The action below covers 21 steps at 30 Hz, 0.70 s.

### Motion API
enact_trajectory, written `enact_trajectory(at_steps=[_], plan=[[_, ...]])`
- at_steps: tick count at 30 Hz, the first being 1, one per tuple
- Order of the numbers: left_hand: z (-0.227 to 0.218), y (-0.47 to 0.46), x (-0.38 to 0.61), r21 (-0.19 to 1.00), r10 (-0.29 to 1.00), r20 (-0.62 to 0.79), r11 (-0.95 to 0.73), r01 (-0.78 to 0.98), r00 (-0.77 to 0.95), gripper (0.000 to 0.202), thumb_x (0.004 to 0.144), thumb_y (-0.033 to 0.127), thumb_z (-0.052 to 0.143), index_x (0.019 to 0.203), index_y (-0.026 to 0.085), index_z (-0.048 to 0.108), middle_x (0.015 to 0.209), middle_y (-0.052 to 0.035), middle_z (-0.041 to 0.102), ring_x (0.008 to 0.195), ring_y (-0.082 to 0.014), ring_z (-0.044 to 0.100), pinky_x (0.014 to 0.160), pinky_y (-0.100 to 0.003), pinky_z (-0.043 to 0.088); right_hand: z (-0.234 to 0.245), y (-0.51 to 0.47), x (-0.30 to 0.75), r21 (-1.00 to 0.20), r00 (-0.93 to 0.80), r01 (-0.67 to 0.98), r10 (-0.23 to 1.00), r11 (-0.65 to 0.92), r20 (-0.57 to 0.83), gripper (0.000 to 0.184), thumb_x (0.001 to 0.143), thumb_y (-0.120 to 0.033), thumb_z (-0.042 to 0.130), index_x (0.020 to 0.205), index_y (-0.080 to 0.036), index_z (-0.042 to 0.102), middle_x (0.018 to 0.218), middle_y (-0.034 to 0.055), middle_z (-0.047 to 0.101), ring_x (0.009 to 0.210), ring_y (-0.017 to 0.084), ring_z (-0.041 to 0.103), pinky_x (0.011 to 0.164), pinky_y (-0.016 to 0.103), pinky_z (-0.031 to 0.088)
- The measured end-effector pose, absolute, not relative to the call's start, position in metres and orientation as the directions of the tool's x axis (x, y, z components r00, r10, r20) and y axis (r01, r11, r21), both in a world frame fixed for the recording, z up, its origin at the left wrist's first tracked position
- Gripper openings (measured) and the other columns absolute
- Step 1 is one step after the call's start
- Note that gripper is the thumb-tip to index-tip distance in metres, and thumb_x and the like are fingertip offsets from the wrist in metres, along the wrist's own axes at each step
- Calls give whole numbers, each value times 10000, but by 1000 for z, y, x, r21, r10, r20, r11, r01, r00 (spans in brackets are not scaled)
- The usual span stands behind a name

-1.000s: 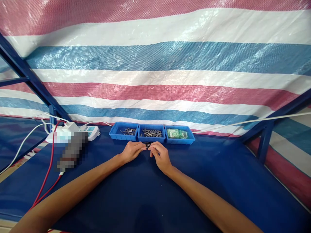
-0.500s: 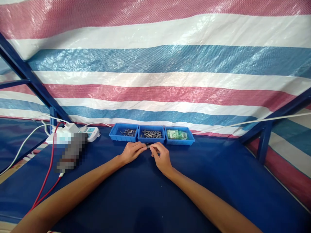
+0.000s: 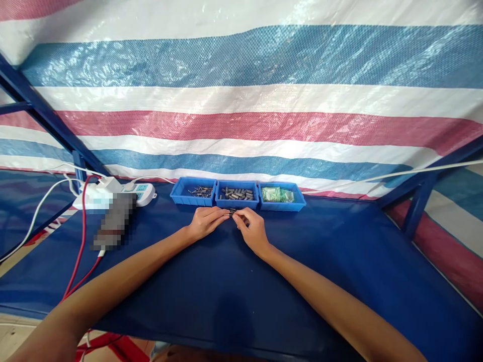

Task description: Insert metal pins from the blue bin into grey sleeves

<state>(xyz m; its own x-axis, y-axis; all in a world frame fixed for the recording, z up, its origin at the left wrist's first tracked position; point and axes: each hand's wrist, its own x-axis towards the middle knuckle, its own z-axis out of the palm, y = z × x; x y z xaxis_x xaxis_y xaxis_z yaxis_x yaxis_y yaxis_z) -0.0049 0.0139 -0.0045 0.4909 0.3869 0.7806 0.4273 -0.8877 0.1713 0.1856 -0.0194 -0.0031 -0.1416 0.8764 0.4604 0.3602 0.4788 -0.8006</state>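
Note:
My left hand (image 3: pixel 204 221) and my right hand (image 3: pixel 251 229) meet fingertip to fingertip on the dark blue table cover, just in front of the middle blue tray (image 3: pixel 237 202). Both are closed in a pinch on a small dark metal part (image 3: pixel 231 213) held between them; its shape is too small to make out. The middle tray holds several grey cylinders. The left blue tray (image 3: pixel 181 195) holds thin metal pins. The right blue tray (image 3: pixel 292 205) holds small green-white packets.
A white power strip (image 3: pixel 141 191) with white cables and a red cable (image 3: pixel 83 236) lies at the back left, beside a blurred dark object (image 3: pixel 115 221). A striped tarp (image 3: pixel 241 100) hangs behind the trays. Blue frame bars stand at both sides.
The view has tilted downward, so the table's near edge and floor now show. Both hands stay together in front of the middle tray, still pinching the small part.

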Motion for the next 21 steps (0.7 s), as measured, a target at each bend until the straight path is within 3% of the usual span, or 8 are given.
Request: enact_trajectory(at_steps=[6,10,12,15,18,21], plan=[[-4,13,-4,165,361,776,-908,385,518,222,858,142,561,1074,157,606,944,-66,700,855,-135,664,728,-213,530,-3,-21,185,-797,-143,380,881,470,452,245,906,-360,473,809,-199,631,746,24,589,646,140,555,594,247,449],[-4,12,-4,261,454,753,-871,417,477,199,895,149,487,1059,154,599,989,-78,689,907,-142,658,754,-216,527,-3,-21,185,-785,-143,408,881,467,450,258,903,-355,475,767,-193,622,690,13,565,616,134,536,577,238,428],[-3,12,-5,340,526,728,-834,434,440,213,919,152,431,1070,159,581,1009,-73,686,878,-130,663,735,-206,524,-3,-20,185,-788,-138,415,887,455,440,263,908,-352,466,771,-188,620,687,12,560,611,130,535,576,231,426],[-3,12,-5,408,587,707,-794,451,395,215,935,154,390,1048,165,572,909,-41,697,692,-88,653,638,-172,500,-3,-20,185,-791,-140,420,893,445,428,256,912,-338,457,781,-186,616,704,12,564,611,123,535,579,225,426],[-3,13,-6,402,599,695,-782,476,397,198,938,169,390,970,157,585,762,-12,672,566,-69,600,589,-165,467,-2,-20,185,-790,-146,424,894,444,424,247,910,-325,457,768,-187,606,707,12,560,612,123,535,578,223,426],[-5,14,-7,358,570,708,-799,484,417,184,937,186,403,968,152,581,787,-26,664,634,-87,616,611,-175,463,-2,-21,185,-795,-142,418,896,440,421,239,910,-322,452,780,-188,602,719,16,561,617,125,537,580,224,431]])
